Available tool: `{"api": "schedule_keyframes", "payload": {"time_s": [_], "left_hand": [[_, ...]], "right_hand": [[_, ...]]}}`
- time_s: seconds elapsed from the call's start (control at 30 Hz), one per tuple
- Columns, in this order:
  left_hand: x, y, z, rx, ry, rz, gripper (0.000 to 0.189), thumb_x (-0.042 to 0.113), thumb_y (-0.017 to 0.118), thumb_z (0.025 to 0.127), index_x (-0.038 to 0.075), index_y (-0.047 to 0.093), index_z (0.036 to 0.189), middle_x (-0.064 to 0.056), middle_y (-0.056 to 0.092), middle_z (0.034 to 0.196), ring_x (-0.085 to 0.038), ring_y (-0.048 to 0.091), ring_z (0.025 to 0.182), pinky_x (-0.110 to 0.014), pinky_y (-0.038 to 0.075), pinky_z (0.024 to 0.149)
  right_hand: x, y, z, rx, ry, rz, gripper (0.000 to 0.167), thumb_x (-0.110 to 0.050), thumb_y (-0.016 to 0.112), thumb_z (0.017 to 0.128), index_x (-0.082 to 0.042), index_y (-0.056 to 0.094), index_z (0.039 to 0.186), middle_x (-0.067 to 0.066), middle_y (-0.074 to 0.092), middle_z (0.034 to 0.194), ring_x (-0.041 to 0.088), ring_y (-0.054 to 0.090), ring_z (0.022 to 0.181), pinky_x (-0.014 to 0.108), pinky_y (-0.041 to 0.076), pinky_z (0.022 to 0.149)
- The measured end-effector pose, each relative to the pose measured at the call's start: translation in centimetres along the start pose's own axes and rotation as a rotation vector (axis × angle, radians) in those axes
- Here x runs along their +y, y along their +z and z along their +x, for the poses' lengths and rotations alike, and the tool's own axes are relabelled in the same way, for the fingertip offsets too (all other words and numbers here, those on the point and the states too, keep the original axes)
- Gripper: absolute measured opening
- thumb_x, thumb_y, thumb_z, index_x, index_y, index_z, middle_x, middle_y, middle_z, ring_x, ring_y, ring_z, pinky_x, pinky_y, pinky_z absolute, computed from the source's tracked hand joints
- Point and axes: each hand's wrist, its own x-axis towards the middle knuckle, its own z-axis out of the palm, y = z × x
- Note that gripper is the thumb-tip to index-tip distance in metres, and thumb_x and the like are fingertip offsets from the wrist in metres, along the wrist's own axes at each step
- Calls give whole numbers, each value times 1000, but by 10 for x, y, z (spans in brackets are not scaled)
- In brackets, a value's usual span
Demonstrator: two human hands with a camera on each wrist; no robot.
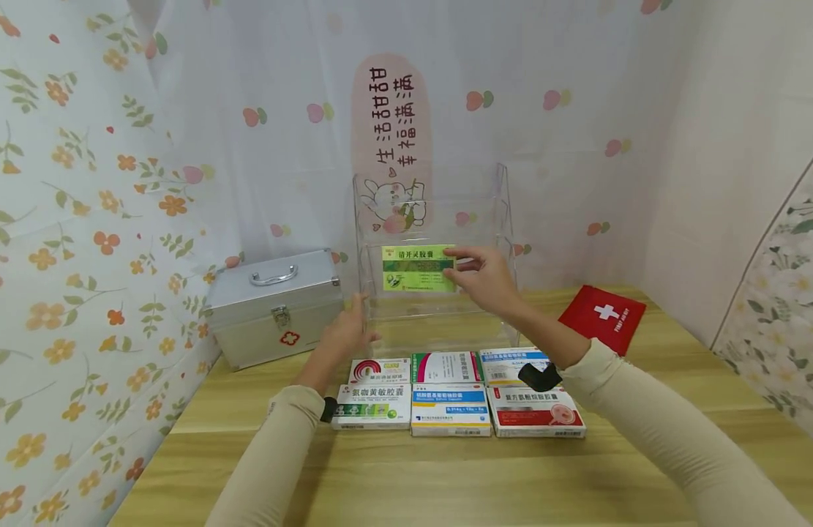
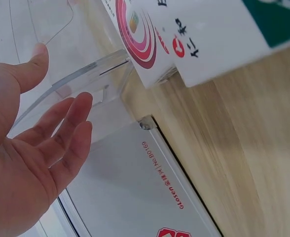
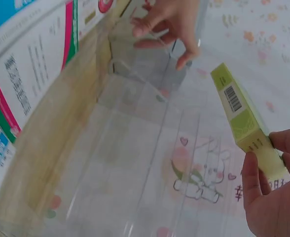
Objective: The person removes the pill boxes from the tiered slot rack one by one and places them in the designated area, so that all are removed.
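My right hand (image 1: pixel 488 278) pinches a green medicine box (image 1: pixel 406 269) by its right end, thumb below and fingers above. The box is held up in front of a clear acrylic tiered rack (image 1: pixel 439 329); in the right wrist view its narrow barcode side (image 3: pixel 233 98) shows. At the rack's left side is my left hand (image 1: pixel 345 333). In the left wrist view that hand's thumb (image 2: pixel 35 66) and loosely bent fingers (image 2: pixel 68 148) stand apart about the rack's side panel (image 2: pixel 93 69); whether they touch it I cannot tell.
Two rows of medicine boxes (image 1: pixel 451 410) lie flat before the rack. A silver first aid case (image 1: pixel 274 304) stands at the left, close to the left hand. On the right lies a red first aid pouch (image 1: pixel 593 329). A patterned curtain (image 1: pixel 281 146) hangs behind the wooden table (image 1: pixel 413 476).
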Motion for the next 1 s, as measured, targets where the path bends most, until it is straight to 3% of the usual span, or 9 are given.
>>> {"api": "schedule_keyframes", "payload": {"time_s": [0.1,0.3,0.47,0.67,0.9,1.0], "left_hand": [[-1,0,-1,-16,9,-17,88,30,75,90,18,14,153,-9,59,83,-26,62,74,-38,49,58],[-7,1,-1,-40,44,-27,88,30,74,91,20,13,153,-8,60,85,-26,62,76,-38,49,58],[-13,0,1,-35,63,-50,81,21,72,92,18,18,152,-7,61,86,-24,61,73,-37,48,57],[-15,-2,2,-64,72,-39,76,5,62,91,16,17,151,-8,57,78,-21,51,60,-33,40,49],[-8,-11,3,-98,96,-16,83,24,72,93,14,14,152,-10,60,90,-23,59,69,-35,47,57],[-6,-15,3,-110,96,3,85,25,71,93,13,13,153,-10,59,87,-24,60,70,-37,48,58]], "right_hand": [[2,2,-16,-14,16,-3,32,-9,73,90,-2,69,122,16,65,122,30,68,102,27,57,73],[4,12,-44,-27,71,-10,32,-9,77,87,-1,71,117,17,70,107,27,73,90,26,58,70],[8,23,-63,-77,101,16,32,-7,77,86,-1,71,117,18,66,109,28,73,92,29,58,70],[9,36,-83,-171,150,91,34,-5,74,88,1,68,121,20,64,111,27,72,90,35,59,67],[11,55,-104,-285,215,150,31,-4,74,87,4,68,117,20,64,112,29,70,94,32,59,71],[11,62,-110,-323,225,152,30,-4,74,87,4,69,115,18,63,111,28,70,93,32,59,71]]}}
